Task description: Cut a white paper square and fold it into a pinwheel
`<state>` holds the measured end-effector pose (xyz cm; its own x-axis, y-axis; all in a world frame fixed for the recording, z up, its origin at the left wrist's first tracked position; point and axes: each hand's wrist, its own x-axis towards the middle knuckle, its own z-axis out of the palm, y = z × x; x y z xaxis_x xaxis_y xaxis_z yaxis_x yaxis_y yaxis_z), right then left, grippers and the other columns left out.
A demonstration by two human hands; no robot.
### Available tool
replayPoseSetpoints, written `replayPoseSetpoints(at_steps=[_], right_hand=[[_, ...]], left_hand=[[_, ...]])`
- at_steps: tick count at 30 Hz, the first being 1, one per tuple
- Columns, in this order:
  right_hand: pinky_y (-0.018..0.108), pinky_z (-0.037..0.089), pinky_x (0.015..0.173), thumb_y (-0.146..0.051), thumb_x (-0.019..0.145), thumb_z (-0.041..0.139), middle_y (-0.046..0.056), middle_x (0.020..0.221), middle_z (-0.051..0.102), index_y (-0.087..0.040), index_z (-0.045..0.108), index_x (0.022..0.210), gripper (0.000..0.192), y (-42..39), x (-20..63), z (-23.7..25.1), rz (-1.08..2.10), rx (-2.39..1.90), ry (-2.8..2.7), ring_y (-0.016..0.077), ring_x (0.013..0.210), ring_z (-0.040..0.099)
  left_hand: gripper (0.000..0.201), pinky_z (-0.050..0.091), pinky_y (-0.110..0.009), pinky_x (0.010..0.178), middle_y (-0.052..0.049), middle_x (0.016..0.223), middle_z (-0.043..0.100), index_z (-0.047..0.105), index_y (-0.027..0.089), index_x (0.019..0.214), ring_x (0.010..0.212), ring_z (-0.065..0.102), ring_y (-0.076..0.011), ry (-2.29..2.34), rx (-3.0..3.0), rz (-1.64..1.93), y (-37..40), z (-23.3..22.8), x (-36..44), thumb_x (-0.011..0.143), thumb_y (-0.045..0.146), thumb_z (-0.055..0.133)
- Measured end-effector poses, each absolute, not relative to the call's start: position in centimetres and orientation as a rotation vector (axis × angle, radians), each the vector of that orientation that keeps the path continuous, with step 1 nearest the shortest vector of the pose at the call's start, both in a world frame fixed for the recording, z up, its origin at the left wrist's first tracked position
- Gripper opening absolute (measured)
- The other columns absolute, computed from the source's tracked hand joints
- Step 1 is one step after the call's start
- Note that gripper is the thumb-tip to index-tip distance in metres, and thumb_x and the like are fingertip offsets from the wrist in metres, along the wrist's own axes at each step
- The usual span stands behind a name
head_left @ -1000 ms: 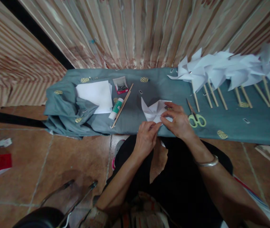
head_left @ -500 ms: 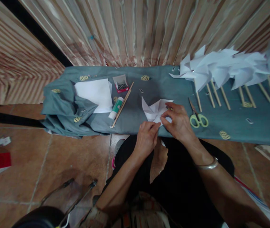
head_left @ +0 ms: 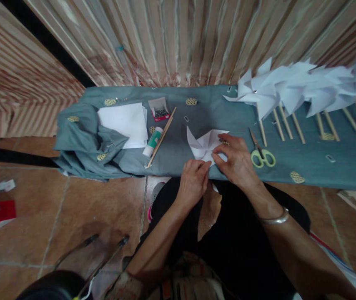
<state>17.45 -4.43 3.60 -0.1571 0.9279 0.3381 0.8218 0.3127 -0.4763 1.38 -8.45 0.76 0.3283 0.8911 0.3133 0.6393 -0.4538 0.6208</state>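
Note:
A white paper pinwheel [head_left: 203, 143], its blades folded in, lies at the front edge of the cloth-covered table without a stick. My left hand [head_left: 193, 179] is closed on its near edge, thumb and fingers pinched together. With thumb and forefinger, my right hand [head_left: 234, 160] pinches the pinwheel near its middle and right side; its fingertips partly hide the centre. Just right of that hand lie scissors [head_left: 261, 155] with green handles, blades pointing away from me.
Left of the hands are two wooden sticks [head_left: 162, 136], a glue stick [head_left: 153, 141], a small box of pins [head_left: 160, 110] and a stack of white paper [head_left: 124, 121]. Several finished pinwheels [head_left: 303, 85] on sticks lie at the back right. A striped curtain [head_left: 178, 41] hangs behind.
Both hands keep their hold on the pinwheel, with hardly any movement. The view has shifted very slightly.

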Motion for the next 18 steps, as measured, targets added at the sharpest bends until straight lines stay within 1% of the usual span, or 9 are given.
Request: replayPoseSetpoints(at_steps=[4,9,14,18], right_hand=[[0.051,0.045,0.103,-0.026,0.089,0.057,0.011,0.13,0.062,-0.022,0.071,0.084,0.016,-4.5,17.39,3.65,0.229,-1.541,-2.034,0.0315,0.119,0.054],[0.049,0.047,0.101,-0.029,0.091,0.055,0.01,0.132,0.06,-0.022,0.074,0.093,0.021,-4.62,17.35,3.62,0.195,-1.515,-2.069,0.0308,0.119,0.053],[0.05,0.046,0.101,-0.028,0.094,0.048,0.007,0.135,0.058,-0.025,0.076,0.102,0.028,-4.67,17.36,3.41,0.2,-1.523,-2.115,0.0308,0.121,0.05],[0.051,0.045,0.101,-0.027,0.094,0.047,0.008,0.137,0.057,-0.024,0.075,0.106,0.03,-4.68,17.39,3.07,0.204,-1.523,-2.153,0.0321,0.123,0.049]], left_hand=[[0.028,0.05,-0.038,0.085,-0.009,0.1,0.065,0.062,0.016,0.121,0.096,0.056,-0.0216,1.36,2.222,0.874,-8.4,0.8,1.39,0.098,0.02,0.045],[0.028,0.05,-0.037,0.083,-0.009,0.098,0.066,0.062,0.015,0.12,0.094,0.055,-0.0215,1.35,2.241,0.904,-8.36,0.85,1.42,0.098,0.02,0.045],[0.028,0.05,-0.037,0.082,-0.009,0.098,0.066,0.062,0.016,0.119,0.094,0.055,-0.0216,1.357,2.236,0.901,-8.34,0.67,1.47,0.098,0.02,0.045],[0.027,0.05,-0.037,0.082,-0.009,0.099,0.066,0.062,0.015,0.119,0.093,0.055,-0.0219,1.354,2.244,0.909,-8.34,0.68,1.47,0.098,0.019,0.045]])
